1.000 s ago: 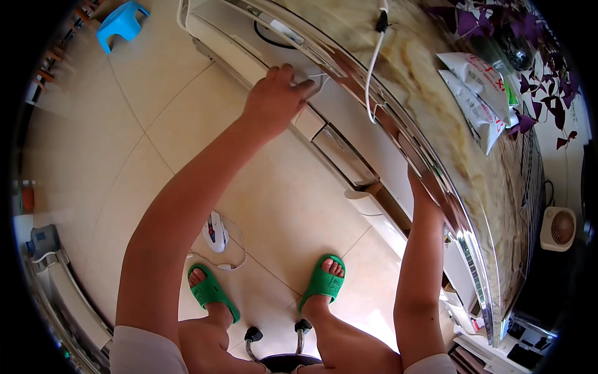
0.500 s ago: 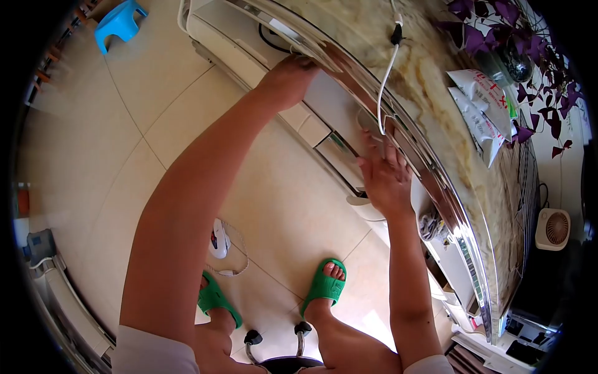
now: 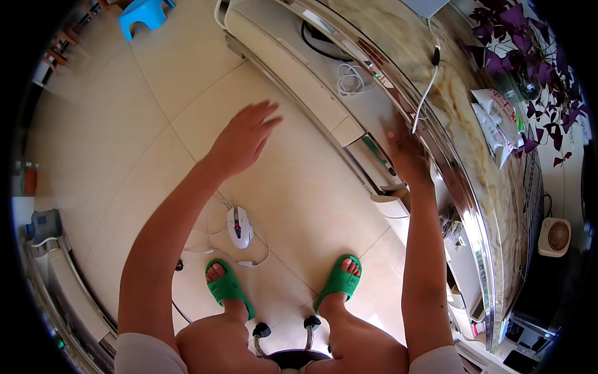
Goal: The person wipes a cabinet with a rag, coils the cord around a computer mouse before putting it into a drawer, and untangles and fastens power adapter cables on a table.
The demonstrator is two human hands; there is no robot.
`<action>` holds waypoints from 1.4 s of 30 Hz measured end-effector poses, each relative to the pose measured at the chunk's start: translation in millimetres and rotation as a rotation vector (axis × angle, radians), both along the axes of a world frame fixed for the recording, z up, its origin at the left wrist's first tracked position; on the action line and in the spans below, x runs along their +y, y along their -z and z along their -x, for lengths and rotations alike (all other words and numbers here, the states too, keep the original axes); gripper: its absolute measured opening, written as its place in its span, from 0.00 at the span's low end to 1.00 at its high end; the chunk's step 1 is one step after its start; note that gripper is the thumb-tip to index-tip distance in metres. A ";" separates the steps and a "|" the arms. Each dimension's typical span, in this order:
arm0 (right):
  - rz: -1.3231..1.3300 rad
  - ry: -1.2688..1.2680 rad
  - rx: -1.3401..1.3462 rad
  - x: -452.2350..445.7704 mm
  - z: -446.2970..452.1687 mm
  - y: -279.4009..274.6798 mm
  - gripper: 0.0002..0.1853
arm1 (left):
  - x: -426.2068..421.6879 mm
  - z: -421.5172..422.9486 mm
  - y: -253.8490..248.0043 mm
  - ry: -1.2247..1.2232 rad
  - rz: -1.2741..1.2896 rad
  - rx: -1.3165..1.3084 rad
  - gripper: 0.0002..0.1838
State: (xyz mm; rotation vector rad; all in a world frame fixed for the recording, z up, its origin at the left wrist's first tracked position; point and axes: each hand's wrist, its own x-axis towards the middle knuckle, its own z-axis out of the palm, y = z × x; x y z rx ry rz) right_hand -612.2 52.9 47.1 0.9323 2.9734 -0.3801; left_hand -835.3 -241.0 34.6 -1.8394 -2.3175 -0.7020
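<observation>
My left hand [image 3: 244, 138] is over the tiled floor, fingers apart, holding nothing. My right hand [image 3: 408, 153] reaches under the glossy edge of the marble-patterned counter [image 3: 423, 87], above the cabinet shelf; its fingers are in shadow and partly hidden. A coiled white cable [image 3: 352, 81] lies on the shelf, with a black cable [image 3: 321, 47] behind it. Another white cable [image 3: 427, 93] hangs over the counter edge near my right hand. Below my left hand, a white mouse [image 3: 239, 227] with its cord lies on the floor.
A blue stool [image 3: 144, 15] stands at the upper left. Silver packets [image 3: 498, 124], a purple-leaved plant [image 3: 517, 43] and a small fan [image 3: 554, 237] are on the right. My feet wear green slippers [image 3: 339, 280]. An open compartment [image 3: 374, 156] shows beneath the shelf.
My left hand has withdrawn from the shelf to over the floor, and the coiled white cable now shows. My right hand came out from under the counter edge, then moved slightly deeper along the shelf.
</observation>
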 end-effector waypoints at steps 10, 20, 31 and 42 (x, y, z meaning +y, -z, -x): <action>-0.404 -0.404 0.143 -68.8 81.0 12.3 0.31 | -161.7 -96.1 56.0 -0.253 0.103 -0.363 0.20; -0.414 -0.328 0.264 -66.5 96.2 10.2 0.30 | -207.7 -145.9 123.4 -0.752 0.216 -0.870 0.26; 0.304 -0.533 0.165 -197.6 45.1 63.0 0.23 | -167.5 -168.4 150.7 -1.013 0.339 -0.830 0.35; 0.650 -0.390 0.078 -183.5 -13.3 37.9 0.17 | -173.7 -120.0 69.2 -0.600 -0.175 -1.579 0.39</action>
